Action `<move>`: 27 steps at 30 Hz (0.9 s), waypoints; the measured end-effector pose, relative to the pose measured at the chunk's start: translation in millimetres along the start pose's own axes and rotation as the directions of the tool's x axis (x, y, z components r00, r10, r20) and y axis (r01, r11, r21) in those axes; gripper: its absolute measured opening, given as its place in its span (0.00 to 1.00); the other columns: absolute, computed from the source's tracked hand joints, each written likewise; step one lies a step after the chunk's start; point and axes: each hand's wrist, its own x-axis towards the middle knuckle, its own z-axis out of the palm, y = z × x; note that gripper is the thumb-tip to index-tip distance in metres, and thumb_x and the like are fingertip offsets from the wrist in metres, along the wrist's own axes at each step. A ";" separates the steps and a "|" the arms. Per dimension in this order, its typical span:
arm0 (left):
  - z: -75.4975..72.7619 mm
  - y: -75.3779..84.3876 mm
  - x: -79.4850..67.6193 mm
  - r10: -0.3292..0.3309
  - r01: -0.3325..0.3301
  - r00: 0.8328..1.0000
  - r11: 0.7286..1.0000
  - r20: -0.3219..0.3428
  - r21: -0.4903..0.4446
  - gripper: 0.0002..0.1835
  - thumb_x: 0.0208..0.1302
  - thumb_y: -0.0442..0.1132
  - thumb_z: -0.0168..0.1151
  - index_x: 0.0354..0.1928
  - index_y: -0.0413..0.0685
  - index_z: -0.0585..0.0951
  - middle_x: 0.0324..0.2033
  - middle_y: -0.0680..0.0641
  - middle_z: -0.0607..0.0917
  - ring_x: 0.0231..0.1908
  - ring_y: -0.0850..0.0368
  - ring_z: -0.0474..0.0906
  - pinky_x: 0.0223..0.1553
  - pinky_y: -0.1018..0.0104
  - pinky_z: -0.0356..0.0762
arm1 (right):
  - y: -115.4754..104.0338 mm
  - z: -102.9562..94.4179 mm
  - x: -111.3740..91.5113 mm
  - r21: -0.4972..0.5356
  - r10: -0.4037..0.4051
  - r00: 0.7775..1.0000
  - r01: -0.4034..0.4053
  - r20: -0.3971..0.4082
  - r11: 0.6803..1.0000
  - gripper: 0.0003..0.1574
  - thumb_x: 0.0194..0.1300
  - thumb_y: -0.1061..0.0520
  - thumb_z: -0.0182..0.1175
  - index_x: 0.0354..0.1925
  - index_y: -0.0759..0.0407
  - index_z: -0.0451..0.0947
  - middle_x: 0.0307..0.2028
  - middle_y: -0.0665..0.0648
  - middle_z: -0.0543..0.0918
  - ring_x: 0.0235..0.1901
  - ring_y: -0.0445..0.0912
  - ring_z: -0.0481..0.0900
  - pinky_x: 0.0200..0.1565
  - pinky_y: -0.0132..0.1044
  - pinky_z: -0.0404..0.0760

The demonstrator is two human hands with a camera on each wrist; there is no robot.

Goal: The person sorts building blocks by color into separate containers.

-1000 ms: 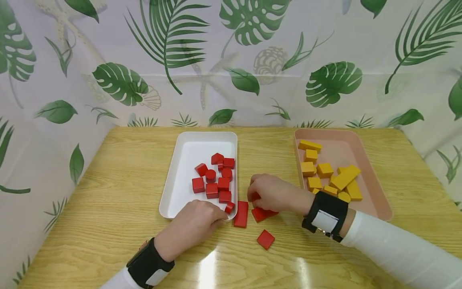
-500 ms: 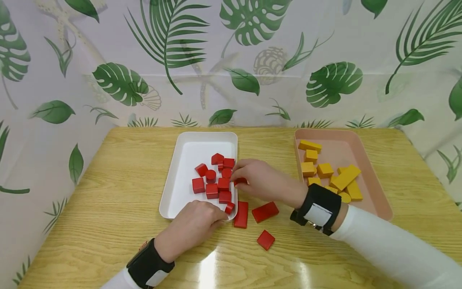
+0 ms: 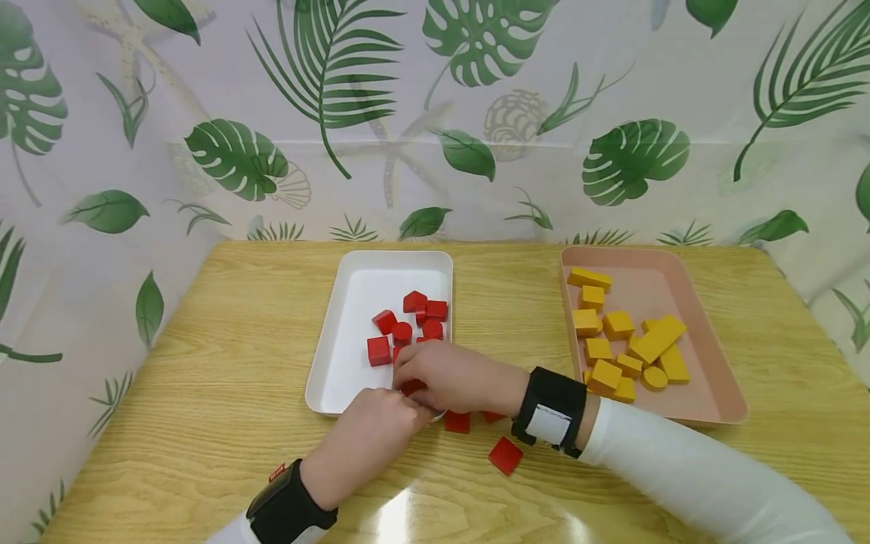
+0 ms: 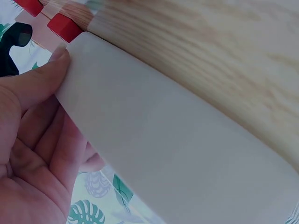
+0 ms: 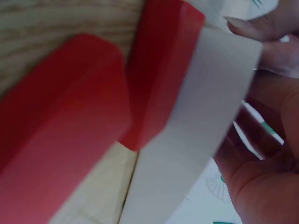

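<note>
My left hand (image 3: 381, 432) grips the near rim of the white tray (image 3: 322, 378), its thumb along the outer wall in the left wrist view. My right hand (image 3: 462, 380) is over the tray's near right corner, close against the left hand. Its curled fingers hold a red block (image 3: 411, 387), mostly hidden beneath the hand. Several red blocks (image 3: 377, 351) of mixed shapes sit inside the tray. Just outside the corner lie a flat red block (image 3: 458, 422) and another one partly covered by the right wrist. A red square (image 3: 506, 455) lies nearer to me.
At the right stands a pink tray (image 3: 727, 400) with several yellow blocks (image 3: 658, 340). Both trays are on a wood-grain table (image 3: 238, 317), with a leaf-patterned cloth (image 3: 530, 174) hanging behind it.
From the table between the trays, my right hand has carried a red block left and over the white tray's near corner. The left hand has stayed on the rim. The head view shifted slightly.
</note>
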 end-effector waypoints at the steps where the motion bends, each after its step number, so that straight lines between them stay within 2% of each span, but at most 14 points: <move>1: 0.1 0.1 0.0 -0.002 0.002 1.000 1.000 -0.001 0.007 0.12 0.52 0.33 0.60 0.19 0.59 0.72 0.13 0.61 0.66 0.17 0.67 0.65 0.15 0.69 0.64 | 0.2 2.0 0.9 -0.007 -0.016 1.000 0.016 0.002 1.000 0.07 0.56 0.58 0.59 0.35 0.46 0.79 0.33 0.41 0.75 0.35 0.34 0.70 0.38 0.22 0.67; 4: 1.1 -0.1 -0.3 0.000 0.000 1.000 1.000 0.000 0.017 0.13 0.53 0.34 0.59 0.18 0.60 0.71 0.13 0.62 0.65 0.17 0.67 0.65 0.15 0.68 0.63 | 1.5 7.5 4.0 -0.028 -0.050 0.999 0.050 0.006 0.998 0.09 0.55 0.61 0.57 0.27 0.44 0.75 0.26 0.39 0.73 0.29 0.34 0.68 0.33 0.23 0.66; 8: 2.1 -0.3 -0.7 0.006 -0.006 1.000 1.000 -0.006 0.010 0.12 0.54 0.34 0.59 0.19 0.59 0.73 0.14 0.61 0.67 0.19 0.66 0.67 0.16 0.68 0.65 | 4.3 12.9 6.5 -0.005 -0.058 0.998 0.058 -0.008 0.998 0.11 0.56 0.61 0.56 0.25 0.43 0.73 0.22 0.38 0.70 0.26 0.34 0.67 0.31 0.24 0.65; 11: 2.5 -0.4 -0.9 0.003 -0.003 1.000 1.000 -0.015 -0.011 0.12 0.53 0.32 0.59 0.19 0.59 0.73 0.14 0.61 0.67 0.19 0.66 0.66 0.16 0.68 0.65 | 5.6 12.3 4.7 0.021 -0.076 0.997 0.076 -0.030 0.997 0.09 0.58 0.60 0.56 0.27 0.44 0.74 0.24 0.39 0.71 0.27 0.33 0.68 0.32 0.23 0.66; 14: 2.6 -0.5 0.4 -0.004 0.004 1.000 0.999 -0.017 -0.046 0.13 0.52 0.30 0.58 0.20 0.59 0.75 0.13 0.62 0.66 0.17 0.66 0.64 0.15 0.69 0.63 | 5.3 2.4 -3.5 0.032 -0.070 0.996 0.072 -0.057 0.997 0.06 0.59 0.59 0.58 0.34 0.47 0.78 0.30 0.41 0.76 0.32 0.34 0.70 0.37 0.22 0.67; 17: 1.1 -0.8 2.6 -0.011 0.011 1.000 0.997 0.002 -0.078 0.13 0.51 0.28 0.57 0.21 0.59 0.77 0.13 0.62 0.66 0.16 0.66 0.63 0.16 0.70 0.62 | 4.1 -13.2 -17.0 0.009 -0.019 0.997 0.020 -0.073 1.000 0.11 0.57 0.57 0.61 0.42 0.50 0.79 0.38 0.44 0.79 0.39 0.36 0.72 0.43 0.24 0.68; 21: -1.5 -1.3 4.5 -0.017 0.021 0.999 0.994 0.038 -0.111 0.13 0.51 0.28 0.56 0.23 0.58 0.80 0.12 0.62 0.65 0.14 0.65 0.62 0.16 0.71 0.61 | 3.8 -29.8 -38.2 -0.033 0.092 0.993 -0.094 -0.070 0.995 0.18 0.55 0.55 0.63 0.46 0.51 0.77 0.44 0.48 0.77 0.42 0.39 0.72 0.45 0.28 0.70; 27: -3.8 -0.7 5.8 -0.037 0.047 0.997 0.987 0.065 -0.156 0.12 0.52 0.29 0.58 0.25 0.58 0.82 0.13 0.62 0.70 0.16 0.66 0.65 0.17 0.72 0.63 | 7.7 -32.6 -72.2 -0.077 0.238 0.971 -0.238 -0.009 0.968 0.34 0.50 0.51 0.67 0.56 0.46 0.67 0.60 0.52 0.66 0.56 0.46 0.64 0.51 0.36 0.70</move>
